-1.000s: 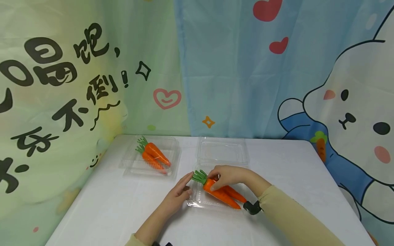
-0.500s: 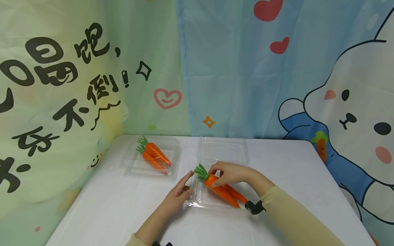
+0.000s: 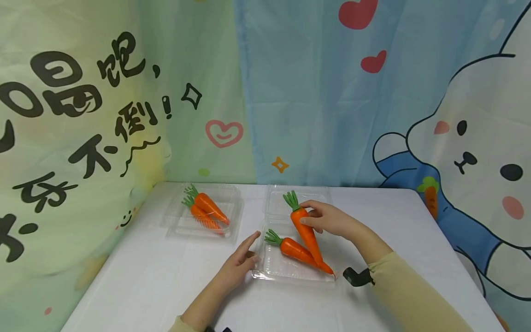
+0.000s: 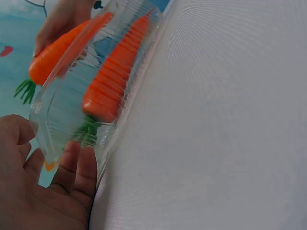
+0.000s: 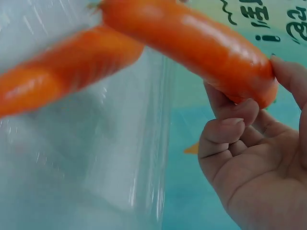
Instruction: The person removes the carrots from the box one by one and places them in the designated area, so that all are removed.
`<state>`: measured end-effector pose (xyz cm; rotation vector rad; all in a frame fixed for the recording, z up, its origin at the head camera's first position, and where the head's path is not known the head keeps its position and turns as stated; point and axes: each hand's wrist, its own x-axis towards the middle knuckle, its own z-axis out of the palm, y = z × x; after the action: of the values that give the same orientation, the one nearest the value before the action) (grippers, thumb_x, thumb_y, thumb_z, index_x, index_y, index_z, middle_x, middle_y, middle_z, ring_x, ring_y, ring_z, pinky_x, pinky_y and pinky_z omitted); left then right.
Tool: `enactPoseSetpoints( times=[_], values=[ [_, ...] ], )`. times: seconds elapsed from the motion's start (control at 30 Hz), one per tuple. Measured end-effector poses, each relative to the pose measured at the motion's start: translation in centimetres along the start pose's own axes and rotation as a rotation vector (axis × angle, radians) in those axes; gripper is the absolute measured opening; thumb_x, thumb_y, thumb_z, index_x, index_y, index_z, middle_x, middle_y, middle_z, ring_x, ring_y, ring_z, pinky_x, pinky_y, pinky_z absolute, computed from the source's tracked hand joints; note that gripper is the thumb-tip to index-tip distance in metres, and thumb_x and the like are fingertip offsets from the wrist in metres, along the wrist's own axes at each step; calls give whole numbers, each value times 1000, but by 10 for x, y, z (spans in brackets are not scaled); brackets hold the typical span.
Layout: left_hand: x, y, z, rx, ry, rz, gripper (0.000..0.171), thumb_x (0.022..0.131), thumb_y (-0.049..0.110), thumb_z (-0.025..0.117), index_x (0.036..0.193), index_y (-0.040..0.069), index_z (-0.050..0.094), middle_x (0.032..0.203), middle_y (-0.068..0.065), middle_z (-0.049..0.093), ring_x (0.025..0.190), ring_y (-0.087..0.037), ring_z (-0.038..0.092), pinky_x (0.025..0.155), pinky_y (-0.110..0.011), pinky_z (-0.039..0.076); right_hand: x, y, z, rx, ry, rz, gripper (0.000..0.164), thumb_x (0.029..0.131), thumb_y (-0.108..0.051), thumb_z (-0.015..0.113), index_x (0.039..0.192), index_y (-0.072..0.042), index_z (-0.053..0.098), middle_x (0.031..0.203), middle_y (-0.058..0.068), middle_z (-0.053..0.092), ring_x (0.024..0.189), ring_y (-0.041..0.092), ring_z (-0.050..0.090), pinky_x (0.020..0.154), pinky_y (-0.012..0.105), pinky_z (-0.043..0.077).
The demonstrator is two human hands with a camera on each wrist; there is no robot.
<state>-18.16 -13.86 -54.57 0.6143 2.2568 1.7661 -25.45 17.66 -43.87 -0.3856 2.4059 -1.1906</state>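
My right hand (image 3: 329, 220) pinches an orange toy carrot (image 3: 306, 233) near its green top, between thumb and fingers. The carrot's top is raised and its tip slants down over a second toy carrot (image 3: 295, 250). That second one lies in a clear plastic clamshell box (image 3: 269, 271), seen through the box wall in the left wrist view. At the box's left side is my left hand (image 3: 238, 266), its fingers fairly straight and touching the wall and rim. The box's lid (image 3: 296, 198) lies folded back behind it.
Another clear plastic box (image 3: 176, 226) stands at the back left of the white table (image 3: 137, 281), with two toy carrots (image 3: 209, 207) in it. A printed curtain (image 3: 290, 92) hangs behind the table. Black wrist cameras (image 3: 357, 276) sit on both wrists.
My right hand has lifted the top end of one carrot up and back, away from the other carrot, which stays in the box. The left hand has kept its place.
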Motion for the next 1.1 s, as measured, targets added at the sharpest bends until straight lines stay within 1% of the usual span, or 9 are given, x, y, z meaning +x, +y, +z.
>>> enactPoseSetpoints(
  times=[0.17,0.27,0.37,0.47,0.57,0.73,0.87,0.97,1.1],
  values=[
    [0,-1,0,-4,-1,-31,66,99,11,56,155,32,29,161,7,29,108,-21,56,84,-22,52,-9,8,-15,30,56,37,62,91,-54,63,142,-21,48,102,9,63,76,26,55,69,35,42],
    [0,-1,0,-5,-2,-42,66,99,12,56,155,34,29,161,9,29,108,-19,57,84,-22,52,-17,15,-25,42,104,68,65,91,-56,63,141,-19,48,96,9,63,77,28,55,69,34,41],
    [1,-2,0,-2,-1,-32,65,99,13,57,155,32,29,161,5,29,108,-18,57,84,-22,52,-25,24,-35,46,156,95,69,91,-59,61,142,-16,45,97,9,62,77,27,54,68,33,40],
    [1,-2,-1,3,-3,-25,65,100,13,56,156,31,29,161,2,28,107,-17,56,84,-22,52,-32,37,-45,53,201,113,73,92,-60,59,144,-13,42,102,10,62,77,25,53,70,33,42],
    [0,-2,-2,5,1,-39,65,100,13,56,155,33,29,161,5,29,107,-15,56,85,-22,52,-38,54,-52,60,240,140,74,92,-62,56,144,-12,40,98,10,60,79,24,53,73,36,46],
    [0,0,-2,12,5,-44,65,100,13,56,155,34,30,161,6,29,107,-16,56,84,-23,53,-42,85,-56,60,288,220,78,91,-66,54,142,-8,40,92,8,57,81,23,54,76,37,48],
    [1,1,-2,2,3,-62,65,99,13,56,155,35,30,160,9,29,108,-16,56,85,-23,52,-43,107,-54,70,299,258,76,93,-60,56,139,-2,40,89,8,56,78,21,54,72,34,49],
    [0,2,-1,-2,1,-72,65,99,12,56,155,35,30,160,10,29,108,-17,56,85,-23,52,-42,118,-51,62,296,281,72,94,-55,58,136,1,42,95,11,57,78,20,54,70,31,49],
    [0,1,0,11,5,-72,65,99,14,56,155,36,30,161,8,28,110,-18,56,85,-22,52,-40,127,-48,47,299,295,68,95,-51,59,133,3,45,104,16,57,80,21,56,70,29,50]
  ],
)
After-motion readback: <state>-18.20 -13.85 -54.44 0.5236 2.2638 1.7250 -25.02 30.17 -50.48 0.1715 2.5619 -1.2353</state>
